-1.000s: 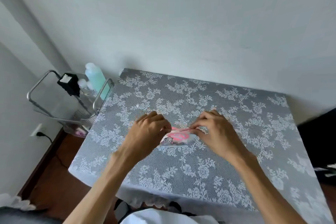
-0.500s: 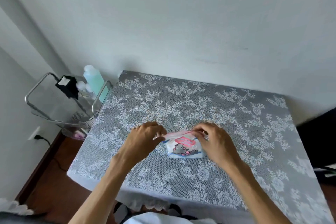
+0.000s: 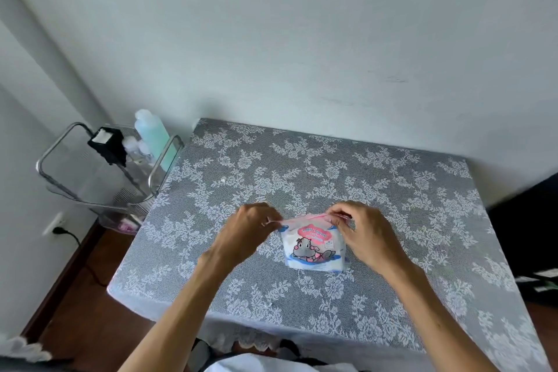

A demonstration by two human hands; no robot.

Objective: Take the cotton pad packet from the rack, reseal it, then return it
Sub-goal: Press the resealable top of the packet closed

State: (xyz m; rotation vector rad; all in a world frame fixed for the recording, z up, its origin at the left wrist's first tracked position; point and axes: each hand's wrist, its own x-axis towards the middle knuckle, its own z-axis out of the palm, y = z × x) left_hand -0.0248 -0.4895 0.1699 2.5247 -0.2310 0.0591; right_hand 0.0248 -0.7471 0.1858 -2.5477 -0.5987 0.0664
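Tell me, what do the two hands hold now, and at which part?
Both hold the cotton pad packet by its pink top strip: left hand pinches the left end, right hand the right end.

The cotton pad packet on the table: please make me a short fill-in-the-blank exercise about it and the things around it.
1. The cotton pad packet stands on the ____ tablecloth.
2. The left hand and right hand pinch the packet's ____ edge.
3. The rack stands to the ____ of the table.
4. The tall bottle in the rack is ____.

Missing words: lace; top; left; green
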